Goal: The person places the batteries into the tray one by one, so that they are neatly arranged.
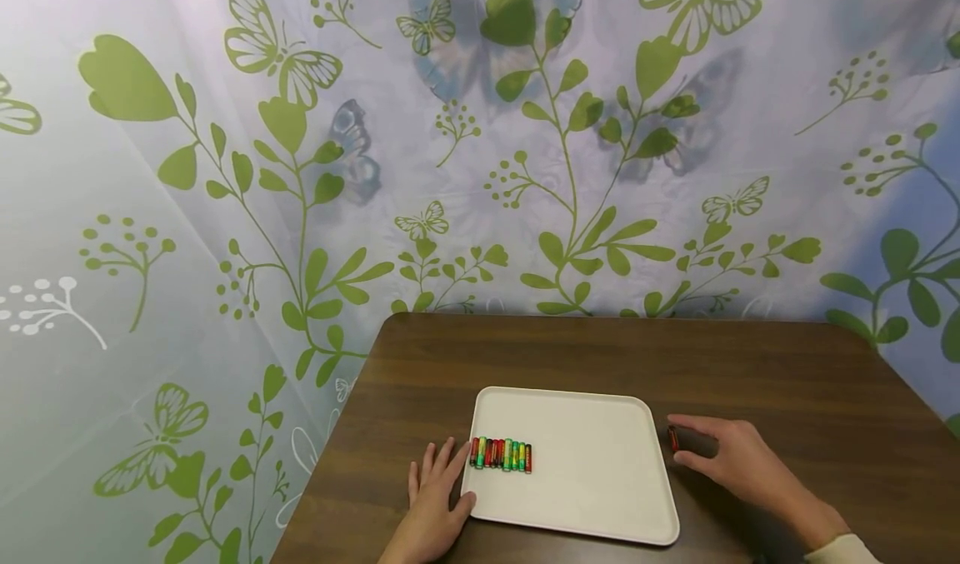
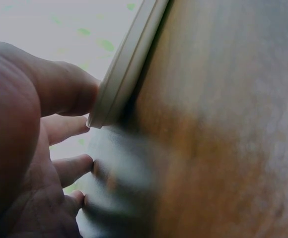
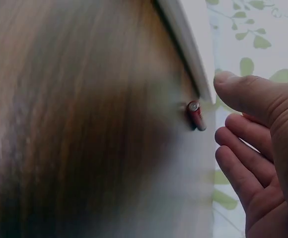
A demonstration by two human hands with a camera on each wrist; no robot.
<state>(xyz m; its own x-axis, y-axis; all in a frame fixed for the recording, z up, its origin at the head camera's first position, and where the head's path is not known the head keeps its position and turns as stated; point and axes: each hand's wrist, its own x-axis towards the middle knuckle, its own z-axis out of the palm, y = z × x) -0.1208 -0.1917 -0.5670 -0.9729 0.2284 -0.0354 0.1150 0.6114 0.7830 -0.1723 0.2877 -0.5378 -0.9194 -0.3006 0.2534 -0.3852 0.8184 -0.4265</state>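
Note:
A white tray [image 1: 577, 481] lies on the table with several small batteries [image 1: 501, 455], red-and-black and green ones, in a side-by-side row at its left edge. My left hand [image 1: 435, 506] is at the tray's left side, fingers spread, its thumb and index fingertips touching the rim [image 2: 124, 69]. Just right of the tray, a single red-and-black battery [image 1: 672, 439] lies on the wood. Around it my right hand [image 1: 738, 460] holds thumb and index finger apart. In the right wrist view that battery [image 3: 196, 115] shows beyond the fingertips, with no visible grip on it.
The brown wooden table [image 1: 525, 347] has rounded far corners. Behind it hangs a pale curtain [image 1: 465, 172] printed with green leaves and butterflies, which also runs along the left side. A light sleeve [image 1: 843, 550] covers the right forearm.

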